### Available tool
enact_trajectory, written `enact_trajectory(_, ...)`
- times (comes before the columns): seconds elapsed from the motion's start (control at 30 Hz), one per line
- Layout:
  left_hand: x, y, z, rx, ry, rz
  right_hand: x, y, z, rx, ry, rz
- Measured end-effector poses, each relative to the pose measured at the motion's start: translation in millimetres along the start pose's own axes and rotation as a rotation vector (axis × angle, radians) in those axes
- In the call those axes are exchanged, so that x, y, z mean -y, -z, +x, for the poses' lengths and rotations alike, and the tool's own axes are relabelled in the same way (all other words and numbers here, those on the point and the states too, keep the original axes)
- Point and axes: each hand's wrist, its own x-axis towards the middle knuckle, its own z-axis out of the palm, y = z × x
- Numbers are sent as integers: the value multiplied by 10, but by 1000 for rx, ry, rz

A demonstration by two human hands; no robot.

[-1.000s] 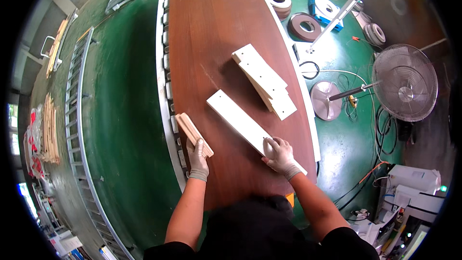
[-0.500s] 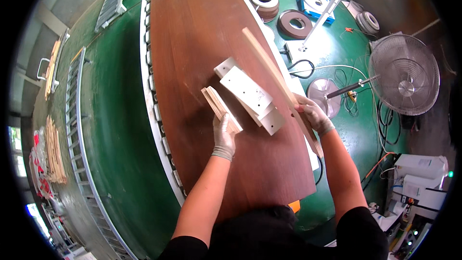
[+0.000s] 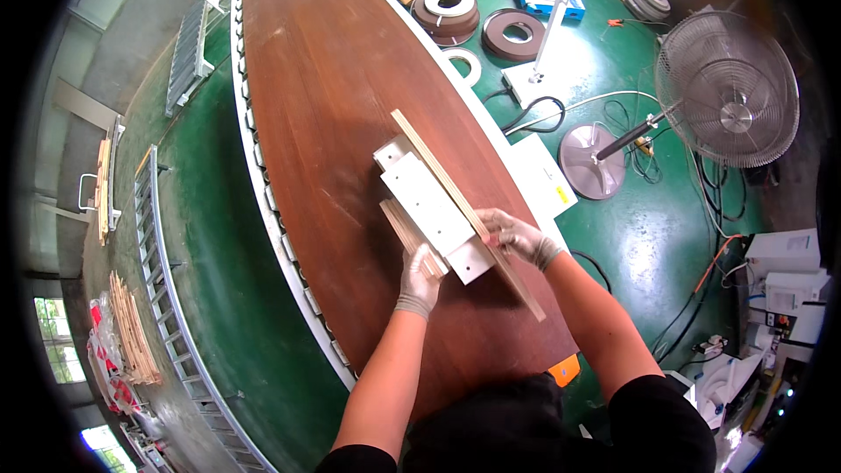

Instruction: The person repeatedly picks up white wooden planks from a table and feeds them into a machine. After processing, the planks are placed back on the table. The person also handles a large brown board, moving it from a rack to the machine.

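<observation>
My left hand [image 3: 420, 282], in a thin whitish glove, is closed on the near end of a short bundle of wooden strips [image 3: 403, 229]. My gloved right hand [image 3: 520, 237] pinches a longer, narrow wooden strip [image 3: 438, 173] that slants from upper left to lower right. Between the two lie stacked pale boards with small holes; the top white board [image 3: 427, 199] covers most of the lower board [image 3: 471, 261]. The long strip runs along the boards' right side and the bundle along their left. All this is over a brown wood-grain panel [image 3: 324, 79].
The panel rests on a roller conveyor [image 3: 278, 223]. To the right stand a floor fan [image 3: 734, 114], a white post on a base [image 3: 558, 13], cables and rolls of edge banding [image 3: 445, 13]. A metal roller track [image 3: 166, 289] runs along the left; an orange object [image 3: 565, 371] shows at the panel's near edge.
My right hand has brought the long strip leftward against the boards. The short bundle in my left hand now sits close against their other side. The whole view has shifted slightly.
</observation>
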Motion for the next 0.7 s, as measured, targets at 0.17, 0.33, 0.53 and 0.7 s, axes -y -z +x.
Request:
enact_trajectory(0.17,246,330,-596,24,107,63,-525,-354,-586,-8,-35,120)
enact_trajectory(0.33,636,495,-1341,11,107,84,-1036,-692,-1276,-54,-30,188)
enact_trajectory(0.53,1021,748,-1890,28,143,123,-1723,-1024,-1947,-135,97,310)
enact_trajectory(0.7,1114,903,-2110,43,170,122,-1873,-1392,-2286,-173,178,355)
